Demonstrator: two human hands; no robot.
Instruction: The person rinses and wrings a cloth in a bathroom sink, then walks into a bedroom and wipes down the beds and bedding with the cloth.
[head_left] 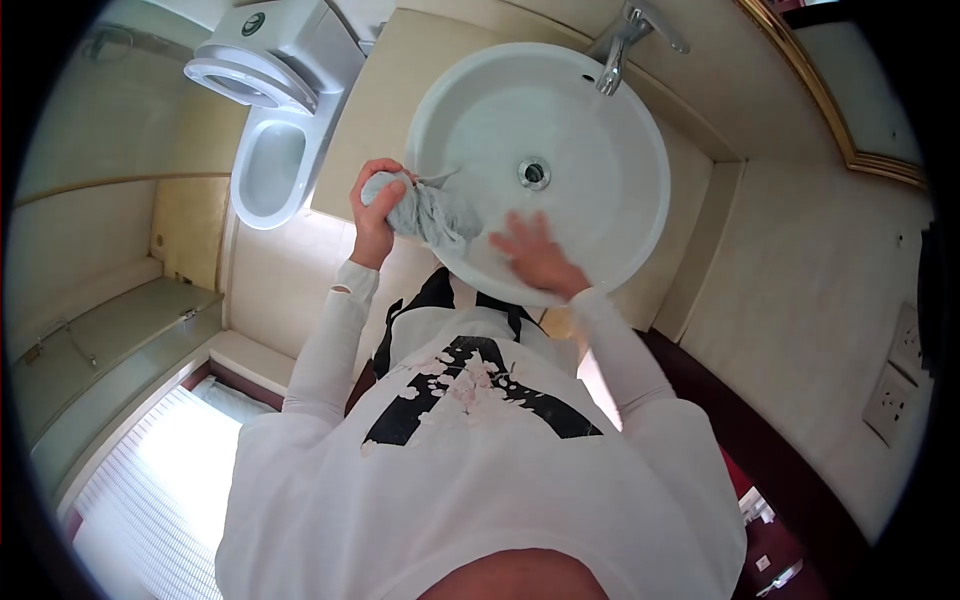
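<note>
My left hand (374, 215) is closed around a bunched grey cloth (445, 218) at the left rim of the white sink (658, 200). Part of the cloth hangs over the basin's inner wall. Above the near side of the basin, my right hand (537, 255) is slightly smeared by motion, its fingers apart and nothing in them. Between the hands and the faucet (618, 50) lies the round metal drain (533, 173). Whether water is running I cannot tell.
A beige counter (385, 95) surrounds the sink. To the left stands a white toilet (272, 170) with its lid raised. A gold-framed mirror (800, 75) hangs at upper right, and wall sockets (890, 400) are on the right wall. A bright window (165, 490) is at lower left.
</note>
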